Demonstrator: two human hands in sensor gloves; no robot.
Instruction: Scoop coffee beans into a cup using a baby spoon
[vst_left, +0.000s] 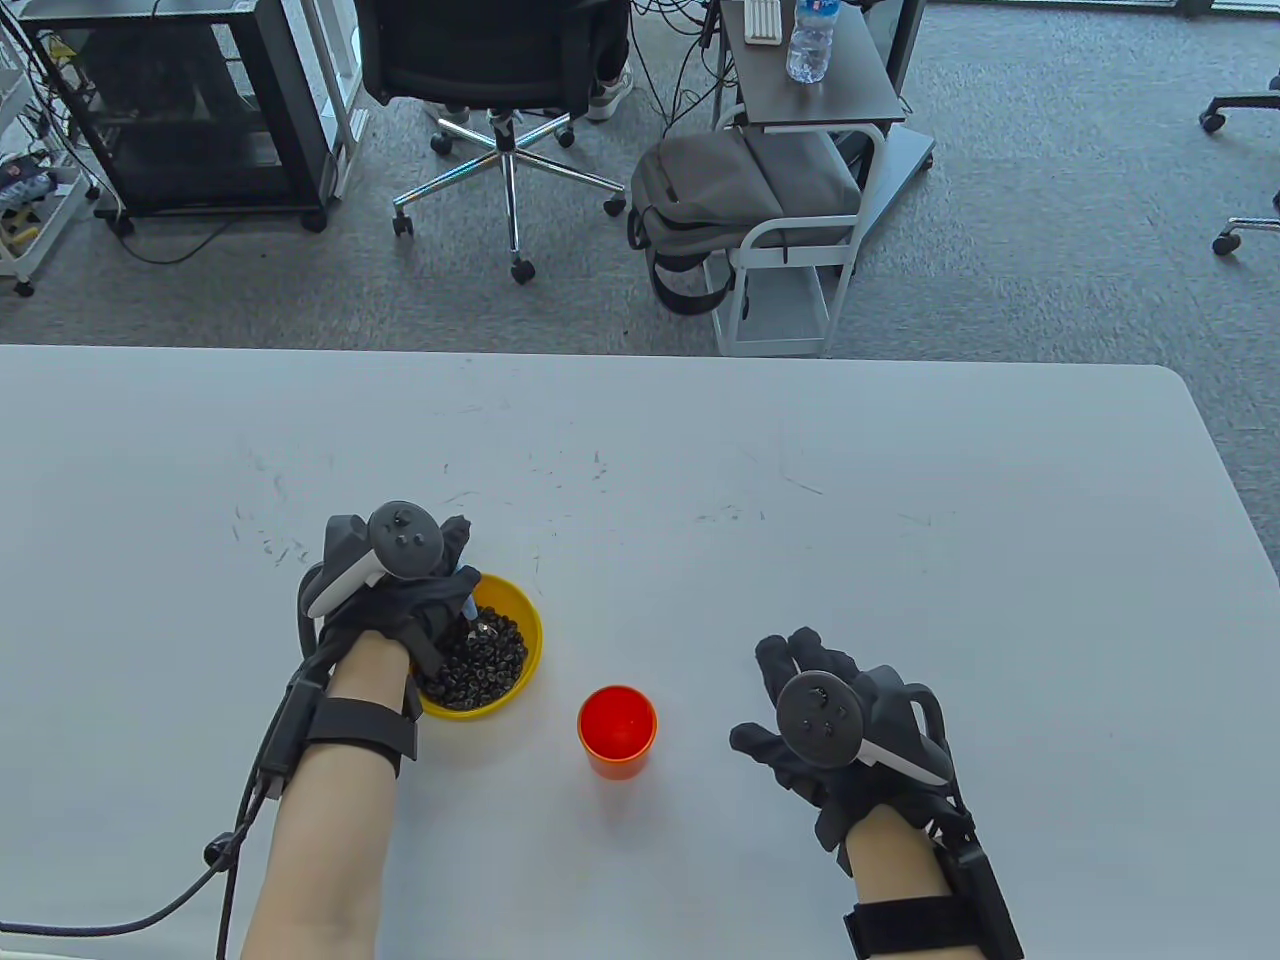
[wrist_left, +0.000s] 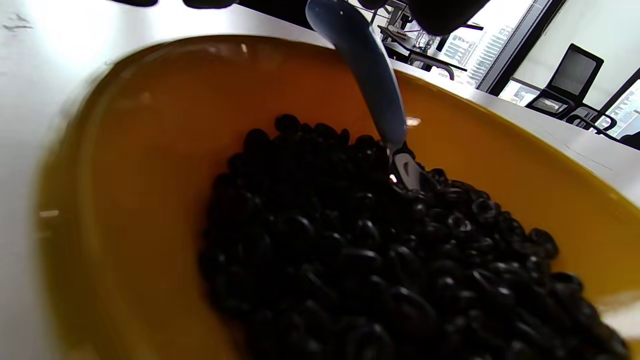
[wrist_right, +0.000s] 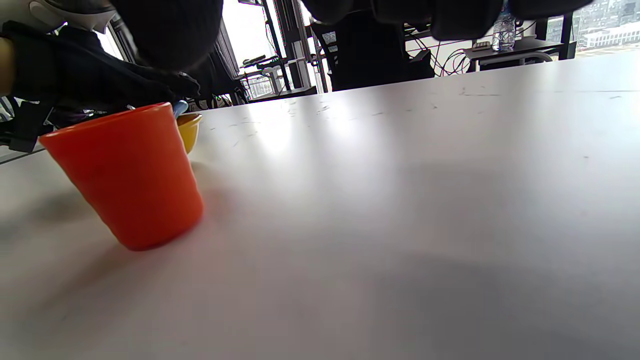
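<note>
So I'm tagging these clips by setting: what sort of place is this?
Likely an office or lab. Behind the white table stand an office chair on grey carpet, a backpack by a small cart, and loose cables. The wrist views show big windows.

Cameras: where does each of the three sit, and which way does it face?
Table view: overhead, looking down on the table; both gloved hands and forearms show.
Left wrist view: looks into the yellow bowl at the coffee beans and baby spoon.
Right wrist view: low, looks across at the orange cup; fingertips at top.
Shared: cup, bowl.
</note>
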